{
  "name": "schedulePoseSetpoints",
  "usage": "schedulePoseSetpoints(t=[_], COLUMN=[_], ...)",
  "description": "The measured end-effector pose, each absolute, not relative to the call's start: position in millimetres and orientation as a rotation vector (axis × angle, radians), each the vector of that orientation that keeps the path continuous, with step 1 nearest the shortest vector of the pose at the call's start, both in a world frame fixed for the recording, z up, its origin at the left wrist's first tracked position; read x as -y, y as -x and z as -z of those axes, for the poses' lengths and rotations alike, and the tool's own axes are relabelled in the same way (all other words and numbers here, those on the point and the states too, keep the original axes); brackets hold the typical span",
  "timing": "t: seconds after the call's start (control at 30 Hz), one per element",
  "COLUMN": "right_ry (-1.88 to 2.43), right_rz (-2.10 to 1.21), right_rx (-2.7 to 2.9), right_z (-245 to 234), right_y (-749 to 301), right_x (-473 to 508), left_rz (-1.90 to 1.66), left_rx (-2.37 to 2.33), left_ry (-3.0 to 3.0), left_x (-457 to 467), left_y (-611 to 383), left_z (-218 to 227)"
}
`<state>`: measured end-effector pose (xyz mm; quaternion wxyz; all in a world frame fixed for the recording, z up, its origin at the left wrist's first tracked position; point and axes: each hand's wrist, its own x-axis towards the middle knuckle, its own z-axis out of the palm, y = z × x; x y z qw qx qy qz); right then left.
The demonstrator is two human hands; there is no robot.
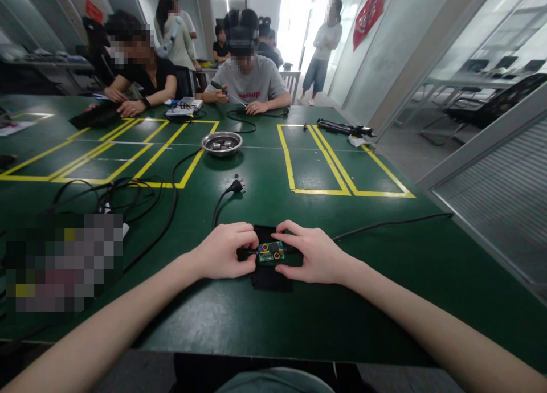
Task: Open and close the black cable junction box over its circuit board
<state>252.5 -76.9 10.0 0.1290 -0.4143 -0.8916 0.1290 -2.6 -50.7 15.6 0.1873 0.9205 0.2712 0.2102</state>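
A small green circuit board (265, 257) with copper-coloured rings lies between my hands, over black casing pieces (272, 282) that show above and below it. My left hand (228, 250) curls its fingers and thumb round the board's left end, where a black cable (247, 253) joins. From the other side, my right hand (318, 255) reaches in with thumb and fingers spread apart, the fingertips at the black casing. Whether those fingertips press on it is hard to see. A black power plug (235, 186) on its cord lies just beyond my left hand.
A metal bowl (221, 144) with metal parts stands farther out. Tangled black cables (123, 196) lie on the left of the green table (192, 319); one cord (393, 223) runs right. Across the table, a person in grey (260, 80) holds a screwdriver. A dark tool (344, 127) lies far right.
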Motion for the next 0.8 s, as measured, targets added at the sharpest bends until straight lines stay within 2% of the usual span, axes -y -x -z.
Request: schedulePoseSetpoints(t=[0.13,0.27,0.8], right_ry=[1.277,1.120,1.093], right_rz=[-0.352,-0.460,-0.466], right_rx=[2.563,2.548,2.363], right_z=[-8,-4,9], right_y=[-254,-259,-254], right_x=[74,69,68], left_rz=[-0.536,-0.482,-0.609], left_rx=[-0.809,-0.893,-0.973], left_ry=[-2.567,-2.554,-2.506], left_x=[49,47,43], left_y=[3,4,5], left_z=[-14,-14,-11])
